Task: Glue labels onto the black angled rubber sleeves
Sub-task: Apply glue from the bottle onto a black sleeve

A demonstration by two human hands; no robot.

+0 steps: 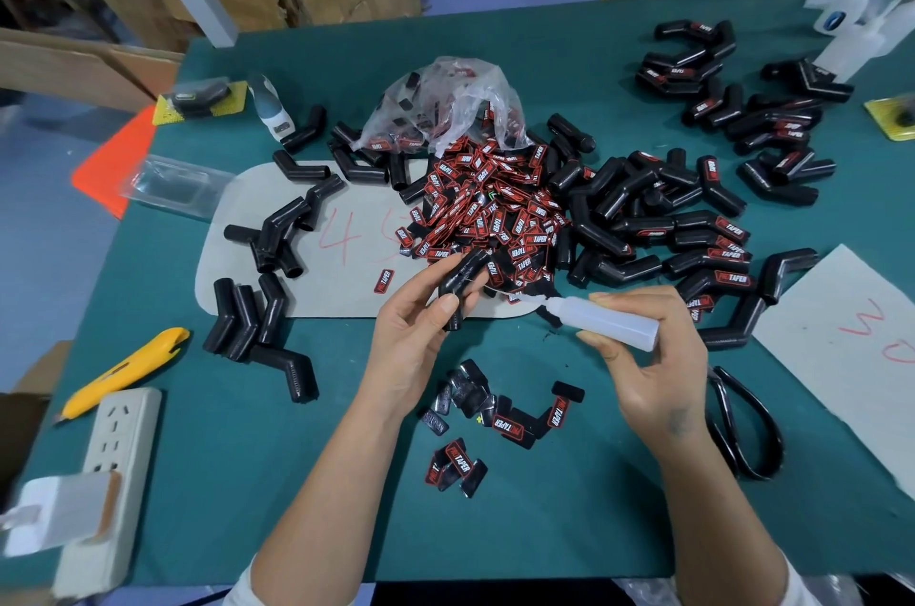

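My left hand (418, 333) grips a black angled rubber sleeve (460, 281) above the table's middle. My right hand (643, 348) holds a translucent glue bottle (606, 320), its nozzle pointing left toward that sleeve, a short gap away. A heap of red-and-black labels (487, 209) spills from a clear plastic bag (445, 105) just beyond my hands. Unlabelled sleeves (262, 308) lie at the left, on and around a grey card (341, 239). Labelled sleeves (713, 253) pile up at the right and far right.
Several loose labels (495, 412) lie on the green table (237, 447) below my hands. A yellow utility knife (124, 372) and a white power strip (111, 471) sit at the left. Black scissors (742, 427) and a card with red writing (861, 348) lie at the right.
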